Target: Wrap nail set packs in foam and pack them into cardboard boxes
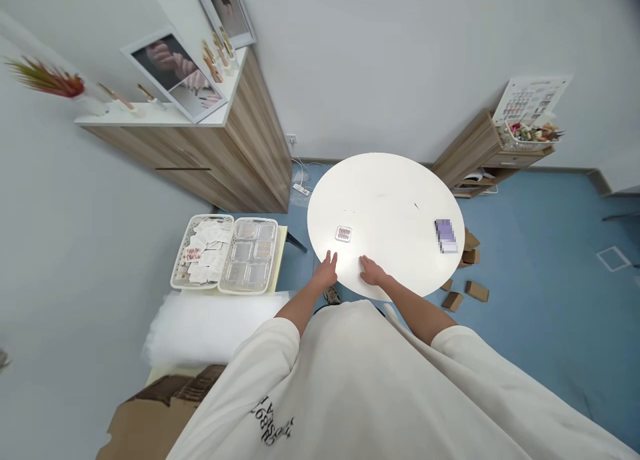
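Shirt point(360, 380), white with black lettering, at the near side of the white table point(380, 187), which is the reference for everything here. Cardboard box point(145, 430) short of the table, off to its left; white roll point(215, 327) left of the table too, a bit further on. Left hand point(326, 273) at the table's near-left rim, fingers loosely extended, nothing held. Right hand point(373, 272) over the table's near part, fingers out, also empty. Can't tell if either touches the surface. Small clear case point(343, 234) with reddish pieces in rows lies on the table's left part, just beyond the left hand, apart from it. Left of the table: basket of white slips point(195, 287) beside tray of clear boxes point(243, 291). Purple stack point(447, 237), pixelated, near the table's right rim. Brown cartons point(477, 291) on the floor right of the table. Beyond the table: wood-grain cabinet point(263, 140) to the left, low shelf unit point(465, 147) to the right.
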A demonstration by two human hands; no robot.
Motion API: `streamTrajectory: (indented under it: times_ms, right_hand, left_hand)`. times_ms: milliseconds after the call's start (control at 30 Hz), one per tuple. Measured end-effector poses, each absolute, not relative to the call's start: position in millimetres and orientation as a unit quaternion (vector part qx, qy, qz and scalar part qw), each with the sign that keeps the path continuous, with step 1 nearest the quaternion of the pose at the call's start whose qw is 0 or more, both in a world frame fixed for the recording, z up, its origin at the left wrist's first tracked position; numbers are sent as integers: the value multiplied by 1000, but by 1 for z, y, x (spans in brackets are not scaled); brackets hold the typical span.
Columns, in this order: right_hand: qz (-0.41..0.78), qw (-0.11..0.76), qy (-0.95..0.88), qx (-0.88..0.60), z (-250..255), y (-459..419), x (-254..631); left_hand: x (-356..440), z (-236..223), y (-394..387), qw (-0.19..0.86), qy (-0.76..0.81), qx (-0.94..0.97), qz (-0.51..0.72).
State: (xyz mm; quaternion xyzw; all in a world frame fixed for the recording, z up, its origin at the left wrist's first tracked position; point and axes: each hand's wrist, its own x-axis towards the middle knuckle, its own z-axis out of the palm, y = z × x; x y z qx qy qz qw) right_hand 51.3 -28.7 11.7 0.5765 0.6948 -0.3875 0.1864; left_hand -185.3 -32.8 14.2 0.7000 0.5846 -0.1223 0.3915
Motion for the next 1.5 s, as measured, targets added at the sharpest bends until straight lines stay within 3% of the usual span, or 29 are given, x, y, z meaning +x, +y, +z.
streamTrajectory:
  times_ms: [367,533,833,1133,1500]
  right_hand:
    - [-351,191,752,525,3,-83,98]
    - [-360,163,761,514,6,-103,80]
    - [-418,96,782,452,41,-140,4]
    - [-469,77,771,423,36,-186,-112]
    - [-517,-15,706,484,18,-235,-237]
  left_hand:
    - [-163,31,-159,425,722,542,60]
    - [-171,37,-226,401,745,530,60]
    - [-244,57,-301,316,801,508,-9]
    - [-325,51,-354,277,810,515,-41]
    - [-370,33,-351,275,772,573,-25]
